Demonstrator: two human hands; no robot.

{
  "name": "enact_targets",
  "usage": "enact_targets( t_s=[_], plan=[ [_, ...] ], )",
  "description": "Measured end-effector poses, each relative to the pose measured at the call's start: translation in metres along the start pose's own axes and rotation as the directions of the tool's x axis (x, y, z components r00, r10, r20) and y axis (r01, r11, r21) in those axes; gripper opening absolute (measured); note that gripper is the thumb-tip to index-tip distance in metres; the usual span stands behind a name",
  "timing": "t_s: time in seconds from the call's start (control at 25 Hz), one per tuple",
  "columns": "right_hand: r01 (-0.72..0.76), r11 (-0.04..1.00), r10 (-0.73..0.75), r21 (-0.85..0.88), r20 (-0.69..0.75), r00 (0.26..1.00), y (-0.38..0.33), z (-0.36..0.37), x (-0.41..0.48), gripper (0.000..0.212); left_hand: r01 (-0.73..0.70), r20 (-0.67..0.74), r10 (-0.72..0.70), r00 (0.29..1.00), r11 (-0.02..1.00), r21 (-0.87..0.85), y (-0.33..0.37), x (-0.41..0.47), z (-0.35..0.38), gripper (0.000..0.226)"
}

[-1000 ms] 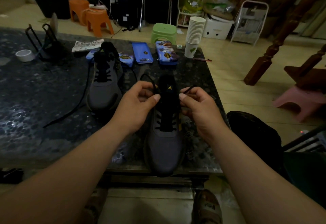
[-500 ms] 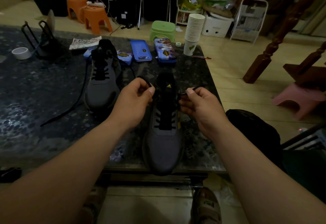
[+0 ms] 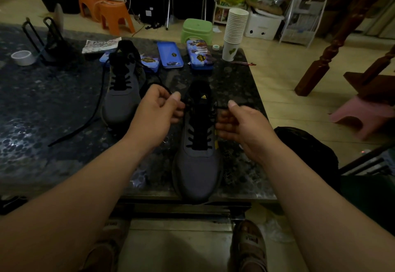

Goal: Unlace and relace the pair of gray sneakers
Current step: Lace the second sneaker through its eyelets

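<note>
Dim light is falling across a dark speckled table [image 3: 53,122] that is spreading out beneath and beyond both sets of fingers. Between the two hands the near gray sneaker [image 3: 197,164] is lying with its toe toward the person, its black lace crossing up the eyelets to just under the fingertips. Beyond the left knuckles and to their outer side, the second gray sneaker [image 3: 121,102] is sitting with one long lace end [image 3: 89,119] trailing loose over the stone.

The left hand [image 3: 156,111] is pinching one end of the near shoe's lace between thumb and forefinger, the other fingers curling in below. The right hand [image 3: 241,122] is pinching the opposite end [image 3: 222,107], thumb pressing it against the forefinger's side. Whether the ends are being tightened or loosened, I cannot tell.

Nothing is holding the shoe itself down, so a hard or lopsided tug is likely to be dragging it sideways or tipping it, and its toe is already sitting at the table's near edge. Uneven pulling would also be leaving one end too short. The thin lace could be slipping out of either pinch.

Well beyond the fingertips, a stack of paper cups [image 3: 236,30] and blue tins [image 3: 170,54] are standing clear.
</note>
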State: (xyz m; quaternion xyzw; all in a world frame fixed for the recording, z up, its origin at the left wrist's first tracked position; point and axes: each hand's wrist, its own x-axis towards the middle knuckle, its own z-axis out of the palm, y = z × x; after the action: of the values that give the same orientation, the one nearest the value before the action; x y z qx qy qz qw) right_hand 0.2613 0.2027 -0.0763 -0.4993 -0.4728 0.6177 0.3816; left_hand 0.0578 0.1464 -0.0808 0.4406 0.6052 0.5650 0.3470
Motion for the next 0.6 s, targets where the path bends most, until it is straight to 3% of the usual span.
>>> enact_targets(
  t_s=[0.08,0.16,0.28,0.4,0.6],
  plan=[
    [0.042,0.998,-0.04,-0.052,0.041,0.998,0.0,0.0,-0.002,0.01,-0.05,0.085,0.043,0.996,0.995,0.086,-0.002,-0.001,-0.002,0.006],
    [0.188,0.961,-0.177,-0.205,0.071,0.982,0.003,0.0,0.001,0.017,-0.146,0.168,0.112,0.979,0.967,0.207,-0.002,-0.005,-0.003,0.012],
    [0.328,0.841,-0.332,-0.431,0.068,0.941,0.006,0.001,0.004,0.017,-0.181,0.119,0.151,0.981,0.937,0.299,-0.003,-0.006,-0.001,0.007],
    [0.375,0.795,-0.407,-0.476,0.037,0.912,0.007,0.004,0.003,0.015,-0.27,0.09,0.255,0.963,0.883,0.385,-0.008,-0.003,0.002,0.007],
    [0.499,0.577,-0.529,-0.646,0.17,0.832,0.008,0.002,0.005,0.005,-0.416,0.272,0.326,0.906,0.806,0.421,-0.013,-0.003,-0.005,0.017]
  ],
)
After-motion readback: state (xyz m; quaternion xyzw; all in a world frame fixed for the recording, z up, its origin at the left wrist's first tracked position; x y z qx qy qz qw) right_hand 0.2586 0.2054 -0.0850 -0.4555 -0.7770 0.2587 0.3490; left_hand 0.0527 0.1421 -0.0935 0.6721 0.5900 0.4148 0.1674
